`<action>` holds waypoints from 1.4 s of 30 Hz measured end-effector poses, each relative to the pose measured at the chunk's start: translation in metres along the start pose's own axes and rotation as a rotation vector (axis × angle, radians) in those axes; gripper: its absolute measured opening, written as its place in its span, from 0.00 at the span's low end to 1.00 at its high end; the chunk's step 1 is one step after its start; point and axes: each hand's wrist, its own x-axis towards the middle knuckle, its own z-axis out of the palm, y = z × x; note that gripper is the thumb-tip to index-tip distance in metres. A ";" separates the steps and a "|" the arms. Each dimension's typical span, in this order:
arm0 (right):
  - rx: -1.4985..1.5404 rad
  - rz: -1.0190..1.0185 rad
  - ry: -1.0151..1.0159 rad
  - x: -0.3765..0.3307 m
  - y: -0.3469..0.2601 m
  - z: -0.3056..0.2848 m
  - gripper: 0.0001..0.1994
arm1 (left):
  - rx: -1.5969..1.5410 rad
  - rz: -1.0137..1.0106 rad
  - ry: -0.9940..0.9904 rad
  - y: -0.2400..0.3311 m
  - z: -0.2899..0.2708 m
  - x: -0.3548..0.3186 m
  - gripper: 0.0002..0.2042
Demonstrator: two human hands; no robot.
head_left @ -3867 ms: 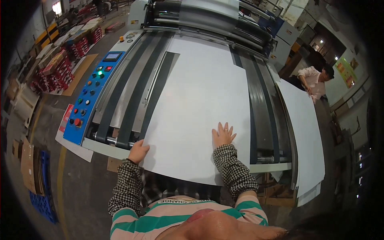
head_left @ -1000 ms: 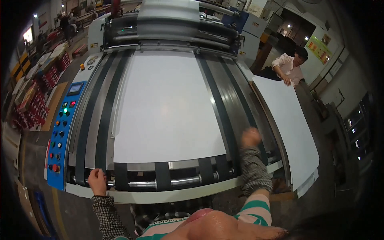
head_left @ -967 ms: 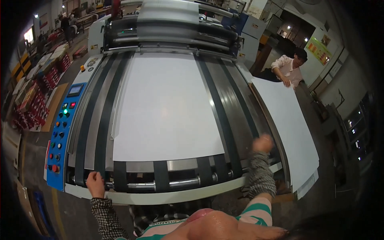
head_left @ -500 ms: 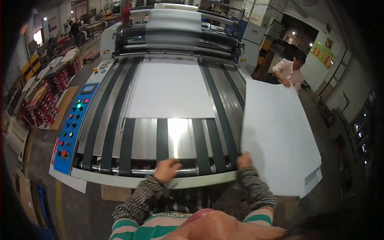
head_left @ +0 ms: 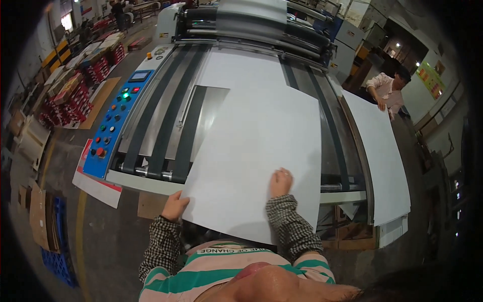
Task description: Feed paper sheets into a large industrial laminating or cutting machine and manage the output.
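Observation:
A large white sheet (head_left: pixel 256 151) lies slanted over the near end of a feeder machine's belt table (head_left: pixel 166 121), its near edge overhanging toward me. My left hand (head_left: pixel 174 206) grips the sheet's near left corner. My right hand (head_left: pixel 280 182) rests flat on top of the sheet near its near edge. Farther up the belts, another white sheet (head_left: pixel 241 68) runs toward the rollers (head_left: pixel 251 20).
A blue control panel (head_left: pixel 115 121) with coloured buttons runs along the machine's left side. A stack of white sheets (head_left: pixel 377 151) sits to the right, with another person (head_left: pixel 390 88) bent over its far end. Pallets of red goods (head_left: pixel 70 100) stand on the left floor.
The earlier sheet has travelled up the belts toward the rollers. Both hands left the machine's near edge and now bring a new white sheet onto the belts.

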 end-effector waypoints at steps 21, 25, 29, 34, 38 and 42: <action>-0.292 -0.011 -0.646 0.083 -0.015 0.042 0.26 | 0.053 -0.054 0.105 0.020 -0.059 0.041 0.10; -0.172 -0.060 -0.591 0.125 -0.009 0.062 0.24 | 0.271 0.129 0.528 0.040 -0.053 0.071 0.11; 0.132 -0.162 -0.259 0.142 0.036 0.069 0.15 | 0.407 0.378 0.569 0.059 -0.016 0.095 0.10; -0.478 0.006 0.008 0.157 0.133 -0.058 0.08 | 0.373 0.321 0.497 0.050 -0.016 0.093 0.10; -1.115 0.820 0.051 0.103 0.214 -0.215 0.26 | 0.396 0.210 0.553 0.041 -0.029 0.073 0.10; -0.888 1.054 -0.260 0.077 0.255 -0.252 0.18 | 0.425 0.359 0.468 0.026 -0.011 0.094 0.09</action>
